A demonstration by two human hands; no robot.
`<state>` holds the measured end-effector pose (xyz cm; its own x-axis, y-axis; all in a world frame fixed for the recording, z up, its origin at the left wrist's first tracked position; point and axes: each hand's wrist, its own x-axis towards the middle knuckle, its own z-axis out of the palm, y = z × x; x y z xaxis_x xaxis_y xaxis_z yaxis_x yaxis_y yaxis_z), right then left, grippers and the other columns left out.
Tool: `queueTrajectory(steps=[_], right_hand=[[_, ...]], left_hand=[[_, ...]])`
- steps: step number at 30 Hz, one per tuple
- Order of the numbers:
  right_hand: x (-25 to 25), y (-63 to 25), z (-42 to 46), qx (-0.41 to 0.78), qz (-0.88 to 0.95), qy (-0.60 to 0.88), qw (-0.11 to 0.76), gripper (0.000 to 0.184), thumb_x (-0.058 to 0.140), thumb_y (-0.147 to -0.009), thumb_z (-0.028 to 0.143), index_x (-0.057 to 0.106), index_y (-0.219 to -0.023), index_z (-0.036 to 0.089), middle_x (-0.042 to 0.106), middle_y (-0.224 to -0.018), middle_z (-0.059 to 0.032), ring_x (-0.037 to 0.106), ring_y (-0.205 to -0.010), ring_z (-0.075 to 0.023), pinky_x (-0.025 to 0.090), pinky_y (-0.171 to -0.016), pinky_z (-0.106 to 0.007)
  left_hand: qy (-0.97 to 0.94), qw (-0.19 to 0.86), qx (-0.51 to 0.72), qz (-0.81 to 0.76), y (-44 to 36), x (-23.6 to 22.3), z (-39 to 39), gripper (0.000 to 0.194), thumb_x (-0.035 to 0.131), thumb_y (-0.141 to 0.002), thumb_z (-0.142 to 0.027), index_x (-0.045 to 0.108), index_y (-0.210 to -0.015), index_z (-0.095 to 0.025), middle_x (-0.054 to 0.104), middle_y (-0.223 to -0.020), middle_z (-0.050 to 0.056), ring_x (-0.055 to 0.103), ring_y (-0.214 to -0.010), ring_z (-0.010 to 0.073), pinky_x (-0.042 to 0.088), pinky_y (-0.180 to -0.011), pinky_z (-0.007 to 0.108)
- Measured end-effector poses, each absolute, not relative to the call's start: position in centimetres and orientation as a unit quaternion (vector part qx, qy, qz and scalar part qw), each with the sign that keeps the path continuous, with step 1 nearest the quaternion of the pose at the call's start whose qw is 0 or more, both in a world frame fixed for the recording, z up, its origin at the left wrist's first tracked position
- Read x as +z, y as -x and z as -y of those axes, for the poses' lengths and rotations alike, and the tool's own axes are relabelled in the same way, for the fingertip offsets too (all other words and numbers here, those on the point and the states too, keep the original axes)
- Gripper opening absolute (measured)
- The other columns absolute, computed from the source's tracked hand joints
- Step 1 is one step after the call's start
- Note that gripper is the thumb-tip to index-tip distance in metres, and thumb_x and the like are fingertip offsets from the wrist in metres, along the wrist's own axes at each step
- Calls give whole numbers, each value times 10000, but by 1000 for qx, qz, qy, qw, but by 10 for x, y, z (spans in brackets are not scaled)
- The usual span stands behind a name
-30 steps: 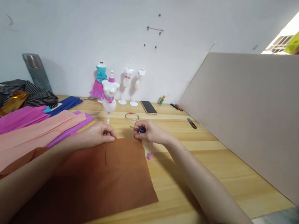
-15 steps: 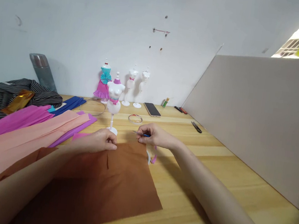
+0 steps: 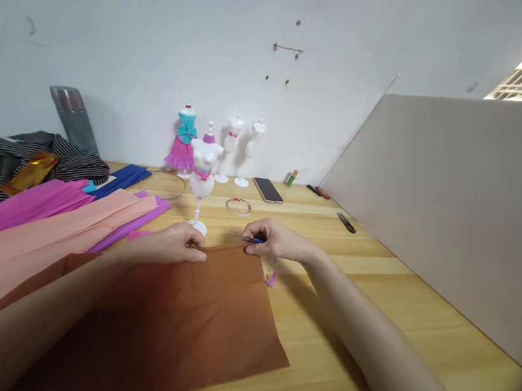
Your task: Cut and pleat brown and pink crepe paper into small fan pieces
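A sheet of brown crepe paper (image 3: 206, 323) lies across the table in front of me. My left hand (image 3: 177, 245) is closed on its far edge, thumb on top. At the far right corner, my right hand (image 3: 267, 238) pinches the same edge between thumb and finger. Tucked in that hand is a slim tool that looks like small blue-handled scissors (image 3: 255, 239), its thin metal tip pointing left. Between the hands the paper's edge runs fairly straight. Just beyond my left hand stands a white doll dress form (image 3: 205, 156) with purple and pink bands. A purple strip (image 3: 272, 279) sticks out beside the paper.
Pink and peach crepe paper (image 3: 69, 221) is piled at left, near striped cloth (image 3: 73, 161) and a bottle (image 3: 73, 119). Behind are a dressed form (image 3: 184, 140), two bare-looking forms, a phone (image 3: 268, 190) and a bracelet-like ring (image 3: 239, 207). Black snips (image 3: 346, 223) lie by the right-hand board (image 3: 447, 201).
My right thumb has come down onto the paper's corner, and the edge between my hands looks tighter. A dark crease on the sheet has smoothed out. The view has shifted slightly.
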<state>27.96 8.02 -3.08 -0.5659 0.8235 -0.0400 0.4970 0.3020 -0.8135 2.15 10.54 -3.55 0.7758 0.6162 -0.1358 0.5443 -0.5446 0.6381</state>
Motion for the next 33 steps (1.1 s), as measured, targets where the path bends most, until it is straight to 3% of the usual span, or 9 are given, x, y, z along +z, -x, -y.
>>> queueTrajectory(steps=[6,13,18,26,33], right_hand=[[-32,-279,-81,418,782,418,197,198,632,-708,289,488,-658,163,377,-619,53,341,-578,-86,270,-551,-232],[-36,-281,-83,419,786,417,184,190,613,-726,274,478,-647,166,385,-635,47,347,-594,-90,275,-559,-232],[-39,-280,-84,401,797,420,165,157,608,-720,266,511,-655,161,407,-631,44,362,-591,-93,291,-562,-233],[-37,-279,-82,400,801,420,152,143,626,-702,248,519,-664,161,415,-637,47,365,-591,-89,293,-560,-229],[-38,-280,-82,384,810,419,143,65,598,-696,200,552,-686,156,465,-651,37,391,-597,-92,317,-568,-222]], left_hand=[[-868,364,43,-336,-15,-35,-110,240,509,-734,-357,455,-598,-167,343,-581,-43,325,-547,94,228,-493,242],[-864,374,29,-337,-12,-34,-109,243,499,-714,-309,371,-556,-175,285,-562,-47,273,-521,86,193,-475,252],[-861,383,23,-333,-13,-39,-109,197,506,-691,-301,420,-570,-172,320,-562,-46,303,-528,90,213,-478,244],[-872,345,39,-346,-13,-39,-110,228,500,-712,-299,399,-548,-175,301,-544,-48,297,-516,88,200,-470,245],[-858,356,18,-369,-8,-41,-108,221,632,-624,-364,509,-627,-181,456,-622,-36,408,-567,108,235,-473,229]])
